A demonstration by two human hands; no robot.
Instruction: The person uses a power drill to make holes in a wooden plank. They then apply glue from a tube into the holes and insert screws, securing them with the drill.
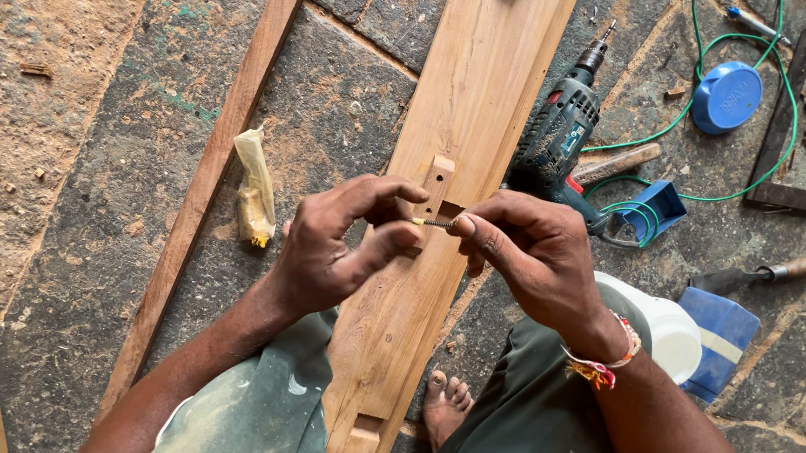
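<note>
I hold a small screw [435, 223] level between my two hands, above the long wooden plank [469, 92] that runs away from me over the stone floor [75, 200]. My left hand [334, 245] pinches the yellow-tipped end of it between thumb and forefinger, the other fingers curled in loosely. My right hand [530, 251] closes on the other end with thumb and forefinger, and a beaded thread band [603, 365] sits on that wrist. Just beyond my fingertips a small wooden block [437, 180] stands beside a cut slot in the plank. Past my right hand a green power drill [556, 138] lies on the floor, its green cable [737, 43] looping around a blue round lid [726, 97]. To the left of my left hand lies a crumpled yellow plastic pouch [254, 189], beside a thin wooden strip [205, 187]. My bare foot [446, 403] rests below my hands, next to the plank.
</note>
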